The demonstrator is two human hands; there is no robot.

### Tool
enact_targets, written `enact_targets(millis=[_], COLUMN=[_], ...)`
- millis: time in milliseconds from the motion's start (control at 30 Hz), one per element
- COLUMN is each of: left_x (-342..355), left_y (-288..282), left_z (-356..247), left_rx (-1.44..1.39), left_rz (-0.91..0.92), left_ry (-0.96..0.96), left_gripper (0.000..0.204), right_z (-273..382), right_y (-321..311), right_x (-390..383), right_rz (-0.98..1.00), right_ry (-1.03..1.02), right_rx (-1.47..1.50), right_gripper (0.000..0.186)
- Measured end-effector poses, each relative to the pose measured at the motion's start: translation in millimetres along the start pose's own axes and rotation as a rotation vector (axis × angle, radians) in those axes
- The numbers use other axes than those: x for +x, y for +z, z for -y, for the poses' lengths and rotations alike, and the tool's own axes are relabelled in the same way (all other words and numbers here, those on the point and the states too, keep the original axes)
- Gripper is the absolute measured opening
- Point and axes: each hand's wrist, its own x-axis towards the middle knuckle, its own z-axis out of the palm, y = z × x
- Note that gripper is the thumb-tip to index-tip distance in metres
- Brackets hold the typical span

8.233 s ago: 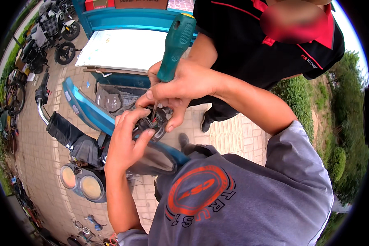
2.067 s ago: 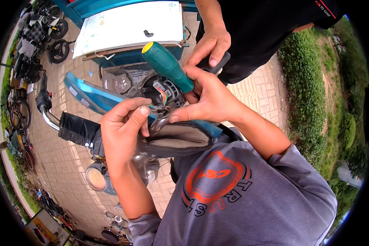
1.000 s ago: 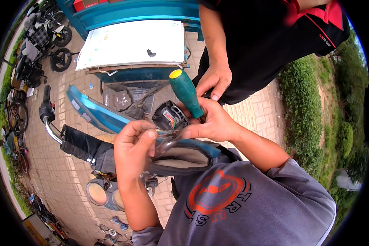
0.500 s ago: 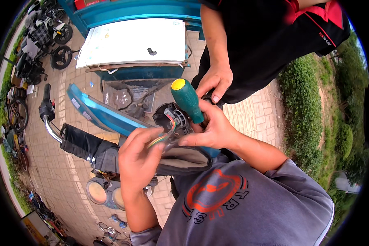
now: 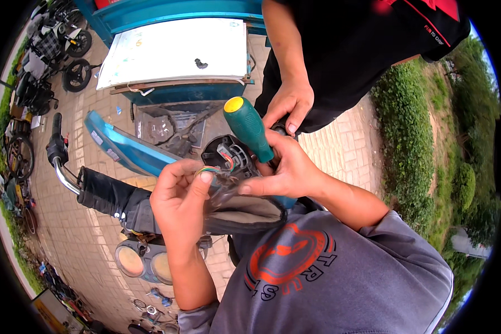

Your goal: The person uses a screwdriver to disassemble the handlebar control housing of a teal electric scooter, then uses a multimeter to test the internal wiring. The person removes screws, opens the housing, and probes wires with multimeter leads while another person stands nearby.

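My left hand (image 5: 179,200) is closed, pinching thin multicoloured wires (image 5: 207,168) between thumb and fingertips. The wires run to an opened black round housing (image 5: 227,153) with a connector and red wires inside. My right hand (image 5: 295,173) is wrapped round the lower end of a screwdriver (image 5: 246,128) with a green handle and yellow cap. The handle points up and away; its tip is hidden. My right thumb stretches toward the wires. Beneath both hands lies a black padded piece (image 5: 247,216) with beige lining. Another person's hand (image 5: 292,103) rests on a dark part beside my right fingers.
Handlebar (image 5: 67,178) with a black grip extends left. A blue body panel (image 5: 125,153) stands behind the housing. Beyond is a blue cart bed with a white board (image 5: 178,55) bearing a small black piece (image 5: 200,64). Round gauges (image 5: 131,260) hang low left. Parked bikes line the left.
My left hand has drawn the wires slightly left and up, pinching them more tightly. The view has shifted a little; my right hand still grips the screwdriver.
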Motion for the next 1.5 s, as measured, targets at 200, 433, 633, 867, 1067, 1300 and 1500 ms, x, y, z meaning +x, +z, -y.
enact_targets(millis=[200,433,633,867,1067,1300,1500], left_x=[1.0,-10.4,-41.2,-76.7,-140.9,-272.1,-387.7], left_y=[-6.5,-40.7,-50.0,-31.2,-24.1,-21.0,-6.3], left_z=[-1.0,7.3,16.1,21.7,59.4,149.6,200.3], left_rx=[0.01,-0.053,0.103,0.416,0.471,0.416,0.3], left_rz=[0.02,0.162,0.133,0.075,-0.16,-0.379,-0.405], left_ry=[-0.061,-0.133,-0.049,0.126,0.248,-0.094,-0.482], left_gripper=[0.018,0.026,0.034,0.05,0.053,0.03,0.028], right_z=[0.4,-0.8,4.7,-10.7,-24.1,-55.1,-90.6], right_y=[0.2,3.9,10.3,18.7,12.9,-9.4,-9.9], right_x=[1.5,2.8,-8.9,-40.9,-60.1,-71.5,-66.5], right_rz=[-0.016,-0.103,-0.069,-0.251,-0.356,-0.397,-0.351], right_ry=[0.013,0.031,-0.061,-0.131,-0.141,-0.175,-0.133], right_rx=[0.069,0.232,0.393,0.366,0.238,0.179,0.125], right_gripper=[0.053,0.057,0.057,0.058,0.057,0.047,0.038])
